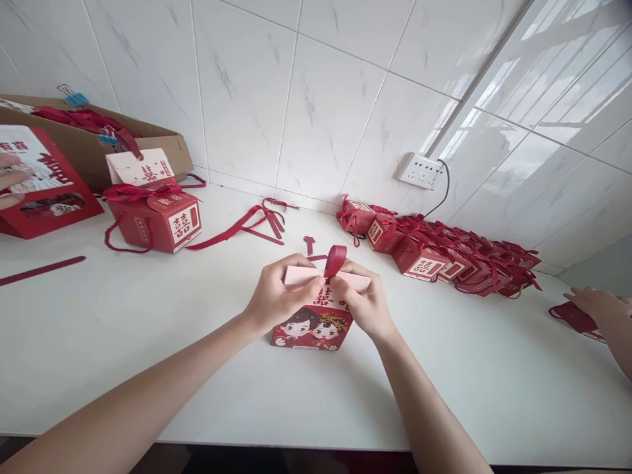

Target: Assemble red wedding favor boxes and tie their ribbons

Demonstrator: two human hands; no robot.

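In front of me on the white table stands a small red gift box point(309, 331) with a cartoon couple printed on its front and a pale pink top flap. My left hand point(289, 293) pinches the flap from the left, thumb in front and fingers behind. On the other side my right hand point(365, 296) grips the same flap, its thumb close to the middle. A loop of dark red ribbon point(336, 261) rises from the top between both thumbs. The fingers behind the flap are mostly hidden.
Several finished red boxes point(419, 260) stand in rows at right. Back left are a cardboard carton point(172, 148), a bow-tied box point(153, 224) and loose ribbons point(241, 227). Another person's hand point(592, 306) holds a box at far right; fingers point(10, 181) touch a red bag point(69, 178) at left.
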